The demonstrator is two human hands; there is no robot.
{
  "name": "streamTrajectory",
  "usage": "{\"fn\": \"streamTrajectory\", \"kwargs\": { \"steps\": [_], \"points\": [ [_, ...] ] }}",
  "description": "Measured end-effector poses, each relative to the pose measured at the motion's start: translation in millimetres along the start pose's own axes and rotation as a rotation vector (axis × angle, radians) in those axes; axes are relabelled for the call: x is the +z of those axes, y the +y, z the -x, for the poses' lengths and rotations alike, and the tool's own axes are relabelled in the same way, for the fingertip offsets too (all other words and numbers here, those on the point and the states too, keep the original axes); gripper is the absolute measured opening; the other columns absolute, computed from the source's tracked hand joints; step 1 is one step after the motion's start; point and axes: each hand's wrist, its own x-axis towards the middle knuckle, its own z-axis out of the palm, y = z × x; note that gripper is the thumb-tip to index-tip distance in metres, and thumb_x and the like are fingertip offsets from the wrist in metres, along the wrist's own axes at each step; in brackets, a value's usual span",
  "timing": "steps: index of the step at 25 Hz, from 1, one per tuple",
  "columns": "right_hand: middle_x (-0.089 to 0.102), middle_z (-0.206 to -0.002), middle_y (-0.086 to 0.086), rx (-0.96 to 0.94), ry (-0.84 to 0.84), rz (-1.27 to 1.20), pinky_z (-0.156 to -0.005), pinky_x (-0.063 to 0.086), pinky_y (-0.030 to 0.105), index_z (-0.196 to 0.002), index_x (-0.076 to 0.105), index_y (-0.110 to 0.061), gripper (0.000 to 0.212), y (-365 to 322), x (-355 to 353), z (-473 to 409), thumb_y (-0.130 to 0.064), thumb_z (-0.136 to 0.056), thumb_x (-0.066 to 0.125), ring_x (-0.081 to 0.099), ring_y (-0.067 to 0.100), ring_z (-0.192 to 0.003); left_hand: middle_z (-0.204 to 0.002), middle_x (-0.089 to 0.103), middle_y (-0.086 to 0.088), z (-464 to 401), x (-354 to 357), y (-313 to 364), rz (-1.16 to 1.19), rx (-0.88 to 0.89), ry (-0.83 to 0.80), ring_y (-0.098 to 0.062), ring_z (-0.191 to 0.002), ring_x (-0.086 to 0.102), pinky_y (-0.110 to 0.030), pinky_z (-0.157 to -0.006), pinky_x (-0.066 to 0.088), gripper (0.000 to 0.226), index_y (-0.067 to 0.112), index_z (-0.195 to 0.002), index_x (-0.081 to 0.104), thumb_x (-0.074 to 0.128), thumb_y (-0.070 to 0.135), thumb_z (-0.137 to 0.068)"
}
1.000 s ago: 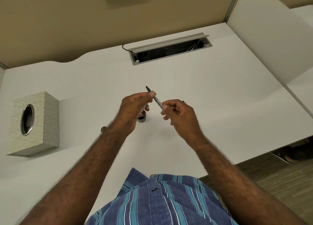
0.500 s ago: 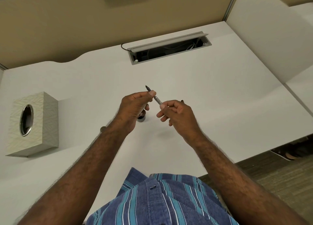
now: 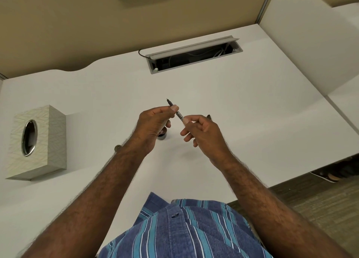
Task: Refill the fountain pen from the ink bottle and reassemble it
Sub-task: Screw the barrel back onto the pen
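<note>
Both hands hold the fountain pen's inner part (image 3: 179, 115) above the white desk (image 3: 252, 102), nib pointing up and away. My left hand (image 3: 153, 123) pinches the front section just below the nib. My right hand (image 3: 202, 131) grips the rear end of the clear converter between thumb and fingers. A dark piece, perhaps the barrel (image 3: 209, 116), pokes out behind my right hand; I cannot tell whether it is held or lying on the desk. The ink bottle (image 3: 162, 136) stands on the desk, mostly hidden under my left hand.
A tissue box (image 3: 37, 141) stands at the left. A small round cap (image 3: 117, 147) lies by my left forearm. An open cable tray (image 3: 194, 55) is set into the desk at the back. Partition walls close the back and right.
My right hand's fingers have shifted slightly on the converter end. The pen and my left hand stay in nearly the same place.
</note>
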Motion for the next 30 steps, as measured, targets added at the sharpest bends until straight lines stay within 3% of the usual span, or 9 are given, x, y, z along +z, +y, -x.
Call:
{"fn": "streamTrajectory", "kwargs": {
  "steps": [3,9,14,18,23,27,30],
  "points": [
    [0.082,-0.089,0.005,-0.009,0.026,0.025,-0.059,0.047,0.017,-0.112,0.070,-0.020,0.022,2.4,1.0,-1.1,-0.035,-0.097,0.078,0.073,0.011,-0.070,-0.084,0.070,-0.001,-0.6,-0.9,-1.3,0.003,0.004,-0.003,-0.021,-0.071,0.054,-0.032,-0.062,0.039,0.031,0.013,-0.101,0.085,0.087,0.040,-0.084],
    [0.082,-0.089,0.008,-0.020,0.029,0.007,-0.057,0.047,0.015,-0.114,0.069,-0.016,0.023,1.7,2.1,-0.6,-0.032,-0.099,0.076,0.072,0.010,-0.069,-0.084,0.068,-0.002,-2.7,-3.1,-3.6,0.007,0.015,-0.016,-0.022,-0.072,0.053,-0.033,-0.062,0.039,0.034,0.013,-0.102,0.085,0.086,0.042,-0.084],
    [0.082,-0.093,0.005,-0.004,-0.012,0.039,-0.060,0.047,0.028,-0.108,0.074,-0.019,0.020,3.3,2.9,-0.8,-0.037,-0.105,0.065,0.072,0.013,-0.073,-0.084,0.067,-0.003,-1.8,-3.4,-4.4,0.021,0.013,-0.013,-0.022,-0.072,0.052,-0.032,-0.061,0.038,0.033,0.013,-0.102,0.085,0.086,0.041,-0.084],
    [0.082,-0.092,0.007,-0.001,0.002,0.030,-0.056,0.047,0.014,-0.110,0.070,-0.017,0.020,2.8,5.4,0.3,-0.034,-0.101,0.072,0.072,0.012,-0.071,-0.081,0.067,-0.004,-1.7,-3.5,-5.9,0.015,0.012,-0.011,-0.022,-0.070,0.052,-0.033,-0.061,0.039,0.032,0.014,-0.101,0.085,0.086,0.041,-0.084],
    [0.082,-0.094,0.004,0.003,-0.054,0.067,-0.058,0.047,0.023,-0.110,0.074,-0.021,0.021,5.7,5.9,0.4,-0.037,-0.106,0.062,0.072,0.012,-0.076,-0.079,0.067,-0.003,-0.7,-5.1,-7.4,0.019,0.012,-0.001,-0.019,-0.066,0.054,-0.031,-0.061,0.039,0.030,0.013,-0.102,0.085,0.086,0.038,-0.085],
    [0.082,-0.091,0.003,-0.003,-0.026,0.085,-0.057,0.047,0.013,-0.112,0.071,-0.019,0.020,6.1,5.7,0.5,-0.036,-0.101,0.072,0.074,0.010,-0.073,-0.080,0.065,-0.007,0.6,-5.1,-8.9,0.011,0.011,-0.009,-0.022,-0.071,0.053,-0.034,-0.063,0.038,0.028,0.016,-0.099,0.086,0.086,0.040,-0.084],
    [0.082,-0.094,0.003,-0.012,-0.071,0.108,-0.059,0.047,0.022,-0.112,0.075,-0.020,0.022,8.5,5.4,1.1,-0.037,-0.107,0.062,0.072,0.009,-0.075,-0.083,0.064,-0.009,1.2,-4.9,-9.6,0.007,0.010,-0.014,-0.024,-0.075,0.053,-0.036,-0.066,0.038,0.026,0.019,-0.097,0.086,0.086,0.041,-0.084]
  ]
}}
